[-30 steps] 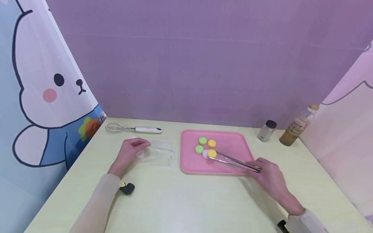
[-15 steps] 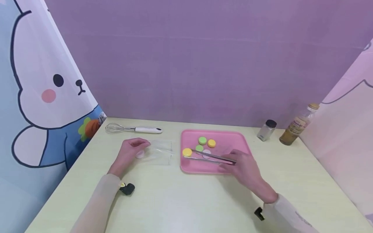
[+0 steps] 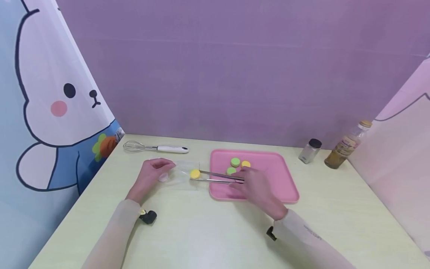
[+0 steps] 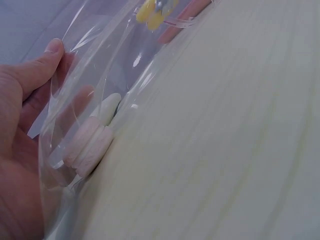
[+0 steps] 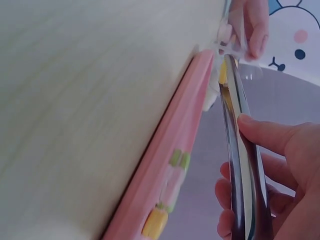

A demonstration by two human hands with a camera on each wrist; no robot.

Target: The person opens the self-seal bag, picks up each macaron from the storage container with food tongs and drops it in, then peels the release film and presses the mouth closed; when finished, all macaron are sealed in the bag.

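My left hand [image 3: 151, 177] pinches the edge of a clear plastic bag [image 3: 181, 186] lying on the table. Inside the bag, near that hand, is a pale pink macaron [image 4: 87, 147]. With my right hand [image 3: 256, 188] I grip metal tongs [image 3: 221, 175], thumb on one arm and fingers around the other. A yellow macaron [image 3: 195, 174] sits between the tong tips, overlapping the bag's open end in the head view. On the pink tray [image 3: 275, 179] are two green macarons [image 3: 235, 162] and another yellow one; a pale macaron [image 5: 172, 184] there shows in the right wrist view.
Behind the bag lies a whisk [image 3: 171, 149] with a white handle. To the tray's right stand a small jar [image 3: 309, 151] with a black lid and a corked bottle [image 3: 346, 147] of brown liquid. A purple backdrop [image 3: 215, 82] rises along the table's far edge.
My right hand has carried the yellow macaron in the tongs leftward, from over the tray to the bag's open end. The left hand keeps its hold on the bag.
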